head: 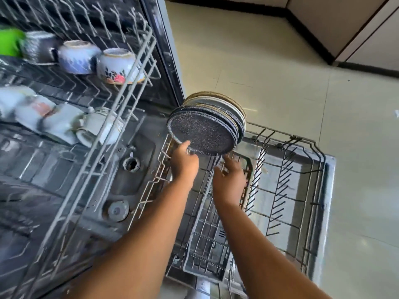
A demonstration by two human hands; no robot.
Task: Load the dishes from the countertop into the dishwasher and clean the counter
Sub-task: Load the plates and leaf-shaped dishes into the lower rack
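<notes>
Home kitchen: open dishwasher (133, 169), tiled floor (280, 72).

Single head-worn wide-angle view, looks steeply down and forward from above open dishwasher. Frame tilted: floor (280, 72) fills upper right, upper rack (90, 100) runs close along left, lower rack (287, 180) sits centre-right below. Both forearms enter from bottom edge, near lens. Left side blurred.

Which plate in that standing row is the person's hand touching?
The front dark speckled plate, the one facing the camera. The left hand touches its lower rim; the paler plates stand behind it, untouched.
</notes>
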